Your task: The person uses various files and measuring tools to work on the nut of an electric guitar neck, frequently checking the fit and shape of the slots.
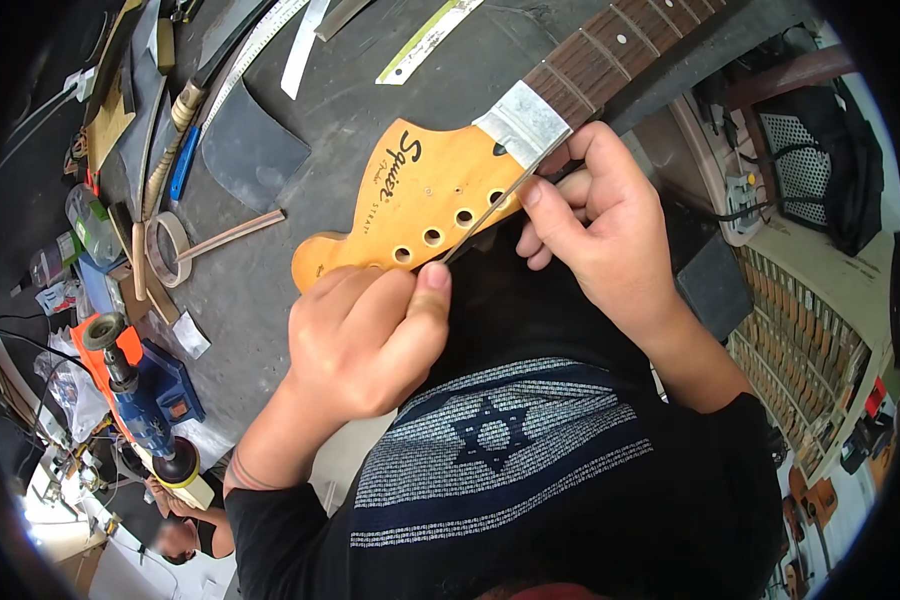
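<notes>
A guitar neck with an amber headstock (385, 215) and a dark fretboard (610, 50) lies slantwise before me. Silver tape (525, 122) wraps the neck where headstock and fretboard meet. A thin metal rod (485, 215) runs along the headstock's near edge, past the row of tuner holes. My left hand (365, 335) is closed at the headstock's lower edge, its thumb at the rod's lower end. At the taped part, my right hand (605, 225) pinches the rod's upper end between thumb and fingers, some of them hidden behind the neck.
On the dark workbench (320, 130) lie a grey sheet (250, 145), a blue cutter (183, 165), a tape roll (167, 250) and a wooden strip (232, 232). A blue power tool (145, 410) stands at left. Another person (185, 530) is at lower left. A tool rack (800, 350) stands at right.
</notes>
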`<state>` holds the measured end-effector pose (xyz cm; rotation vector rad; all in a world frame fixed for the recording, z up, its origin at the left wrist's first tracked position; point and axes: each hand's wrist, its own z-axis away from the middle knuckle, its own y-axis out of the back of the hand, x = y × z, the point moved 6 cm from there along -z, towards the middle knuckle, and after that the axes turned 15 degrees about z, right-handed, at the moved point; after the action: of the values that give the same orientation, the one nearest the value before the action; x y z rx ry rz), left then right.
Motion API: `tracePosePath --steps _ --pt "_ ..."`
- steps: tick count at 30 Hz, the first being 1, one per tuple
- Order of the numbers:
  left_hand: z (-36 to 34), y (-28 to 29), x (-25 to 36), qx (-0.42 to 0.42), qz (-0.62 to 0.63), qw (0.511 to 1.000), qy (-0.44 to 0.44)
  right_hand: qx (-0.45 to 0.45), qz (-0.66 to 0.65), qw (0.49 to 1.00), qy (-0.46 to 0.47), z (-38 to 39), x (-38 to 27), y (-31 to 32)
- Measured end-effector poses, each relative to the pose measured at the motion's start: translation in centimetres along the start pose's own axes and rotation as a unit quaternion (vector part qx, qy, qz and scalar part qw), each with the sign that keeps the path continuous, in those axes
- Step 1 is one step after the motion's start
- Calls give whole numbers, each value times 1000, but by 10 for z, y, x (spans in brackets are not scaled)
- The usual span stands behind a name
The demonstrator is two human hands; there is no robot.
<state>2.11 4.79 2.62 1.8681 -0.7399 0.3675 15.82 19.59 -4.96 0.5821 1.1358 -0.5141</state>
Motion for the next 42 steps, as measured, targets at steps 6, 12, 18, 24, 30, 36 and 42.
tracePosePath --steps 6,12,18,24,30,36,42 --pt "-28 -8 -4 -29 -1 1000 -2 3 -16 1000 -8 -1 1 0" --pt "0 -3 -5 -8 -29 1000 7 -4 -2 1000 -14 -1 1 -1" --pt "-24 -1 -5 9 15 1000 -16 3 -18 1000 -9 -2 1 0" --pt "-17 45 -16 123 74 990 1 -16 -2 999 -44 0 4 2" --pt "9 57 -42 231 120 960 101 -26 18 999 -27 -1 7 4" --pt "22 59 -55 307 130 929 159 -29 0 999 -24 0 6 3" --pt "16 54 -60 282 121 933 187 -39 2 998 -43 0 4 6"
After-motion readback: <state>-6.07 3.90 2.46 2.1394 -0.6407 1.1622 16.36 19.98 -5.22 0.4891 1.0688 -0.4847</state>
